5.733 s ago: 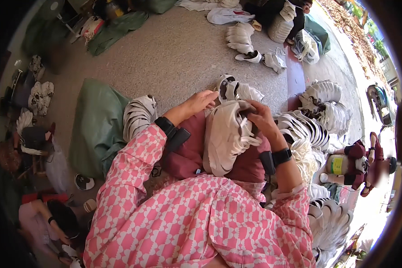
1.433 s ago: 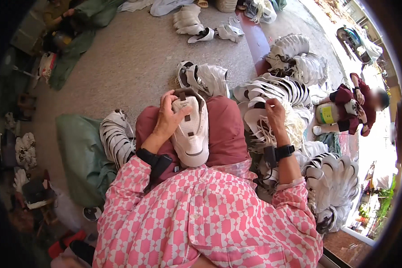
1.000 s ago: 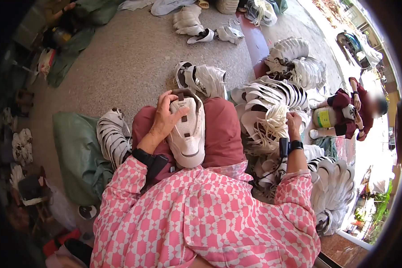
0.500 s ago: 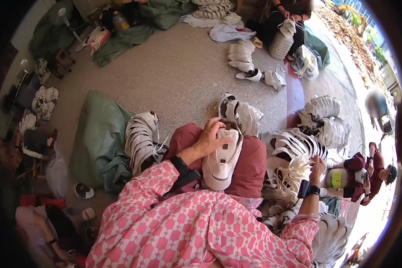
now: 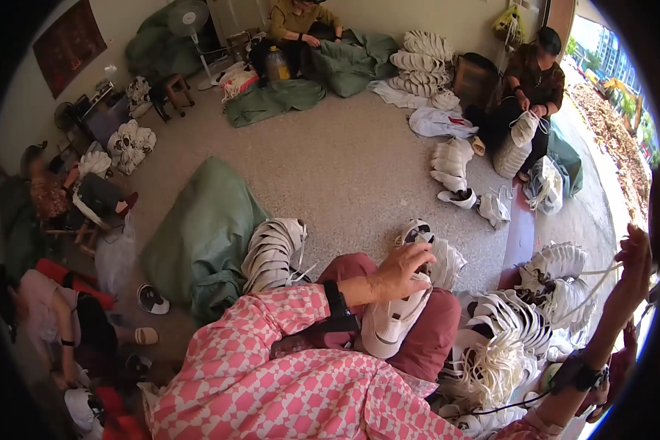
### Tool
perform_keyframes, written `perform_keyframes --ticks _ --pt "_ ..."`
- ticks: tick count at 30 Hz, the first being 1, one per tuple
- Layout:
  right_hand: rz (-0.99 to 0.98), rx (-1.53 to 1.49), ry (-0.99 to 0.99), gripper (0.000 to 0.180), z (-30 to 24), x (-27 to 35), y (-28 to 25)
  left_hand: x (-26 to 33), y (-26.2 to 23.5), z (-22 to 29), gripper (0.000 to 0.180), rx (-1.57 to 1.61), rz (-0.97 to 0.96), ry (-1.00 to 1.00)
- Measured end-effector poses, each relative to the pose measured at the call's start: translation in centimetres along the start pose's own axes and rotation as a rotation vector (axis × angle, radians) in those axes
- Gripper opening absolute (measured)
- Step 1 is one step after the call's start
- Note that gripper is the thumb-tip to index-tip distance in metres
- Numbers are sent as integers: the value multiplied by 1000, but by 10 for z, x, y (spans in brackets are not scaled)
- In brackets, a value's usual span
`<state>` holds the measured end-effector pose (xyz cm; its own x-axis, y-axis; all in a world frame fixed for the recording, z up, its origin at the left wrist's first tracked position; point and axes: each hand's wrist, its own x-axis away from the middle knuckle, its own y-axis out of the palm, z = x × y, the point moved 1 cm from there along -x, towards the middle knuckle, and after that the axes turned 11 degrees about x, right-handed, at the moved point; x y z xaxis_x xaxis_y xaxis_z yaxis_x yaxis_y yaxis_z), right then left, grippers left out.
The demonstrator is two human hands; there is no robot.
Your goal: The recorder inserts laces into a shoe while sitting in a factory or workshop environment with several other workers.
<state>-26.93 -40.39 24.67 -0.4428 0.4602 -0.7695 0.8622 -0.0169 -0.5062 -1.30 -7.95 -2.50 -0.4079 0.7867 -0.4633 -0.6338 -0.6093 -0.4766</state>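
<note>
A white shoe upper (image 5: 394, 323) with dark eyelet patches stands tilted on my lap, its toe toward me. My left hand (image 5: 402, 273) arches over its top end, with the fingers stretched to the right and apart and the thumb side near the upper. At the far right my raised right hand (image 5: 633, 257) pinches a white shoelace (image 5: 592, 292). That lace runs slantwise down toward the heaped uppers. A bundle of loose white laces (image 5: 495, 372) lies beside my right knee.
Nested white uppers (image 5: 275, 253) stand by a green sack (image 5: 202, 238) on my left. More stacked uppers (image 5: 510, 319) lie on my right. Two co-workers sit across the room, one handling a white upper (image 5: 524, 128). Others sit at the left, near a fan (image 5: 188, 18).
My right hand has risen far to the right, drawing out a lace. My left hand has shifted from gripping the upper to arching over its top. The view has tilted up.
</note>
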Motion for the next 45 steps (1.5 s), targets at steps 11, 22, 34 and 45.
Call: perform_keyframes --ticks 11,22,34,45 --pt "-438 -1142 803 15 -99 130 138 -4 -40 119 35 1134 -521 -497" --pt "19 -1432 1405 13 161 243 154 118 -183 60 34 1576 101 -401" --pt "273 -1459 1360 24 340 300 122 235 -314 -48 22 1441 1399 -49" --pt "-139 -1445 940 15 492 370 -42 343 -404 -109 35 719 1808 -352"
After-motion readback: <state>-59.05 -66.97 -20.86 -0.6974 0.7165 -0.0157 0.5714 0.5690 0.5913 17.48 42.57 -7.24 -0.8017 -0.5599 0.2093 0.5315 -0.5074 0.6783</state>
